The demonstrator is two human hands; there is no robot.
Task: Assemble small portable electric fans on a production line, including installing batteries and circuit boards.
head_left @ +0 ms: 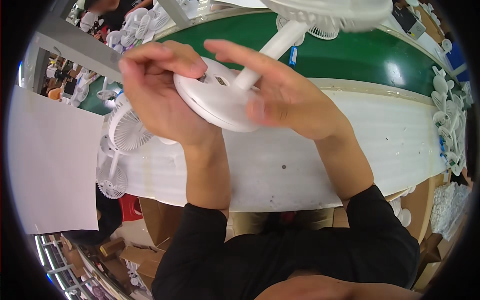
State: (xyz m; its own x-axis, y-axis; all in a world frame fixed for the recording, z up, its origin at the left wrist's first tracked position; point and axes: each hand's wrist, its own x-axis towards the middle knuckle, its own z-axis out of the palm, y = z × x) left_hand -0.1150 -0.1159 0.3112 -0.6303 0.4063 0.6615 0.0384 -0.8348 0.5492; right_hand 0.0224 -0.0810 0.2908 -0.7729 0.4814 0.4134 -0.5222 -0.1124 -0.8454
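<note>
A white fan is held tilted above the bench, with its round base (220, 100) towards me and its pole (280, 47) rising to the right. The fan's head (330, 12) is cut off by the upper edge of the picture. My left hand (162, 92) is closed round the left side of the base, its fingertips near a small dark slot. My right hand (295, 100) spans the base beside the pole's foot, thumb on the near edge and a long finger reaching behind the pole. That thumb is smeared by motion.
White sheeting (285, 175) covers the bench before me, and a green surface (360, 55) runs behind it. White fans (127, 130) stand at left; more fan parts (447, 115) are piled at right. A hanging white sheet (52, 160) and a grey post (80, 42) stand at left.
</note>
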